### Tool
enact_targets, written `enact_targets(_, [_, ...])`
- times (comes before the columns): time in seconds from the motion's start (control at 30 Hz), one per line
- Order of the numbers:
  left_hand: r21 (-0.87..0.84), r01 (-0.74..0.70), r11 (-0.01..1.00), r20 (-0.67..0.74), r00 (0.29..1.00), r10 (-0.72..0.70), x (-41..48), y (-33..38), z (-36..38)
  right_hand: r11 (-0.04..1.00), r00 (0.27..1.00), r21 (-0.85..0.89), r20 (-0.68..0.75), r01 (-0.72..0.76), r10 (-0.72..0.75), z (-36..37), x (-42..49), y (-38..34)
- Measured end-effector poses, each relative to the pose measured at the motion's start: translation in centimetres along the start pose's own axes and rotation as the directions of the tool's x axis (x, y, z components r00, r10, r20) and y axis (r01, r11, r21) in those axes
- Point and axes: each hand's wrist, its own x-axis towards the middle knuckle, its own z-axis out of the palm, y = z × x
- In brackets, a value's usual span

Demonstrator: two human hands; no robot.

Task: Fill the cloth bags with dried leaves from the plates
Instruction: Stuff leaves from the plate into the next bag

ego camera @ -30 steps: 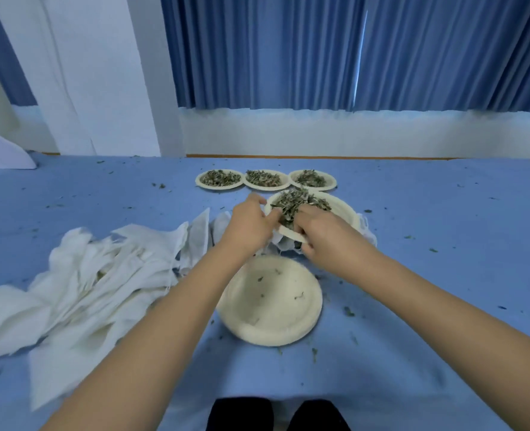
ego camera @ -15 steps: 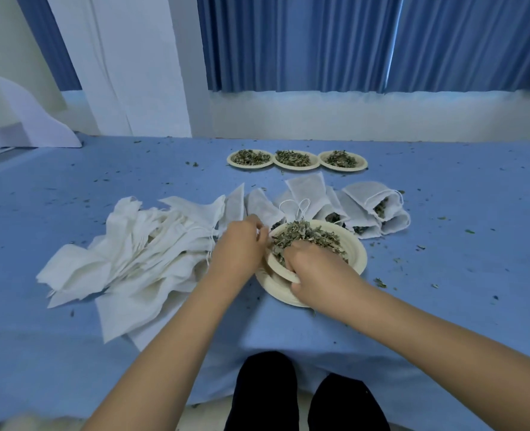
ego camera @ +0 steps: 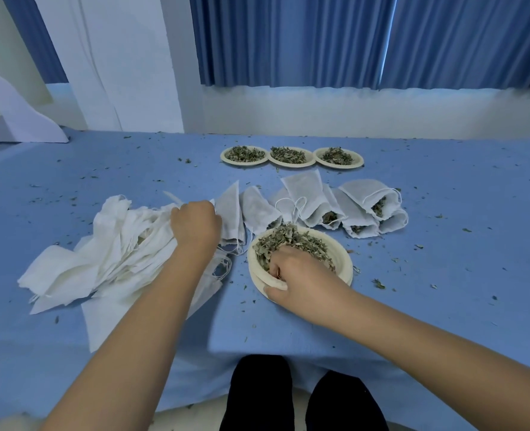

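Head view, step: fetching a fresh bag while the leaves are readied, so a new fill looks to be starting.
Left hand [ego camera: 195, 225]: curled knuckles-up on the empty cloth bags [ego camera: 102, 253], apparently gripping one (its fingertips are hidden).
Right hand [ego camera: 301, 272]: thumb hooked under the rim of the near plate [ego camera: 344, 269], fingers bent into the dried leaves [ego camera: 291, 241] heaped on it.
Filled bags [ego camera: 366, 209]: lying just behind the near plate, mouths toward the person, leaves showing inside.
Far plates [ego camera: 291, 157]: three in a row, rims touching, all heaped with leaves.
Next move: probably lift one bag free of the pile, open its mouth and bring it beside the plate. The layers overlap, so more than one may come up.
Edges: the near plate sits close to the front edge of the counter [ego camera: 444, 306], and the person's legs are below.
Open room: bare blue cloth to the right of the plate, scattered with leaf crumbs. The left side is crowded with bags.
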Motion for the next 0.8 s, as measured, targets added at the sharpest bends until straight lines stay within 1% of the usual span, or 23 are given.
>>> enact_targets(0.07, [-0.005,0.009,1.000,0.006,1.000,-0.009,0.0,0.2,0.3,0.999,1.000,0.022,-0.005,-0.029,0.029,0.4,0.0,0.2])
enact_targets(0.13, [0.007,0.032,0.999,0.008,0.999,-0.032,0.0,0.4,0.2,0.999,0.999,0.025,-0.021,-0.028,0.029,0.6,0.0,0.3])
enact_targets(0.2, [0.016,0.055,0.998,-0.031,0.998,-0.054,0.0,0.8,-0.4,0.999,0.998,0.046,-0.055,-0.012,0.014,0.4,-0.1,0.4])
enact_targets(0.27, [-0.032,0.061,0.998,-0.130,0.989,-0.065,0.3,1.4,-1.2,0.999,0.996,0.054,-0.089,-0.005,0.010,-0.3,-0.1,0.6])
enact_targets(0.33, [-0.100,0.018,0.995,-0.264,0.963,-0.044,0.5,2.4,-2.1,0.997,0.994,0.083,-0.112,-0.011,0.020,-1.1,0.0,1.0])
enact_targets(0.37, [-0.120,-0.027,0.992,-0.326,0.945,-0.013,0.5,3.1,-2.5,0.991,0.991,0.135,-0.126,-0.019,0.037,-1.6,0.2,1.3])
enact_targets(0.43, [-0.130,-0.173,0.976,-0.442,0.891,0.099,0.3,4.8,-3.0,0.947,0.977,0.319,-0.190,-0.028,0.093,-2.8,1.0,1.9])
enact_targets(0.47, [-0.121,-0.256,0.959,-0.495,0.853,0.165,0.1,5.7,-3.0,0.914,0.960,0.406,-0.250,-0.017,0.129,-3.5,1.6,2.5])
enact_targets(0.53, [-0.077,-0.414,0.907,-0.572,0.763,0.299,-0.2,7.3,-2.5,0.852,0.897,0.524,-0.384,0.015,0.220,-4.9,3.2,4.2])
enact_targets(0.57, [-0.055,-0.488,0.871,-0.594,0.717,0.365,-0.3,7.9,-1.9,0.818,0.870,0.575,-0.413,0.019,0.270,-5.6,4.1,5.3])
enact_targets(0.6, [-0.051,-0.559,0.827,-0.593,0.683,0.425,-0.3,8.4,-1.2,0.776,0.860,0.631,-0.402,0.010,0.315,-6.2,5.0,6.3])
enact_targets(0.67, [-0.085,-0.676,0.732,-0.580,0.631,0.516,-0.2,9.0,0.2,0.672,0.880,0.740,-0.306,-0.020,0.364,-6.5,6.6,8.2])
enact_targets(0.7, [-0.105,-0.720,0.686,-0.591,0.600,0.539,0.0,9.3,0.7,0.629,0.891,0.776,-0.262,-0.035,0.372,-6.4,7.3,9.0])
enact_targets(0.77, [-0.174,-0.779,0.602,-0.637,0.555,0.535,0.2,9.5,1.3,0.611,0.895,0.790,-0.241,-0.043,0.375,-5.7,8.3,10.1])
enact_targets(0.8, [-0.223,-0.797,0.561,-0.656,0.549,0.519,0.4,9.5,1.6,0.615,0.895,0.788,-0.250,-0.035,0.370,-5.3,8.6,10.4])
